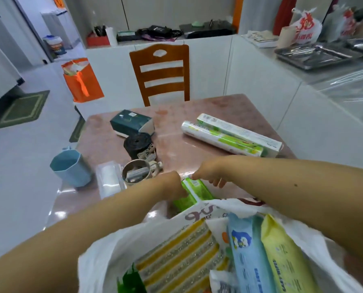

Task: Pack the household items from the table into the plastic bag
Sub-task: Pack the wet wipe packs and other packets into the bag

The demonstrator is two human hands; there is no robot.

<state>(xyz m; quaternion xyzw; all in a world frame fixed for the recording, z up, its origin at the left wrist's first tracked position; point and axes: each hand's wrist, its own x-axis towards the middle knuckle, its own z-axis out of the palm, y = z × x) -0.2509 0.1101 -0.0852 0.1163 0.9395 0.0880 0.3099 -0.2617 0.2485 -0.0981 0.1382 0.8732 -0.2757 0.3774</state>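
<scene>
Both my hands are on the green wipes packet, which lies on the table just beyond the far rim of the white plastic bag. My left hand is curled over the packet's left side, fingers wrapped down around it. My right hand pinches the packet's far end between thumb and forefinger, the other fingers loosely bent above the tabletop.

The bag stands open at the table's near edge, right under my forearms. Inside it, a stack of yellow-and-grey scouring sponges leans to the left, a light blue wipes pack stands in the middle, and a yellow wipes pack sits against it on the right. A bit of green wrapper pokes up at the near left of the bag.

Still out on the table: a steel cup with something grey inside, just left of my left hand, with a clear plastic pouch beside it toward the left edge. Behind the cup stands a black roll of bin bags, and beyond that a dark green tissue pack nearer the far left corner. Along the right edge lie a cling-film roll and, touching it on the far side, its long white-and-green box.

A light blue pitcher is off the table's left edge; I cannot tell what it stands on. A wooden chair faces me at the far edge.
</scene>
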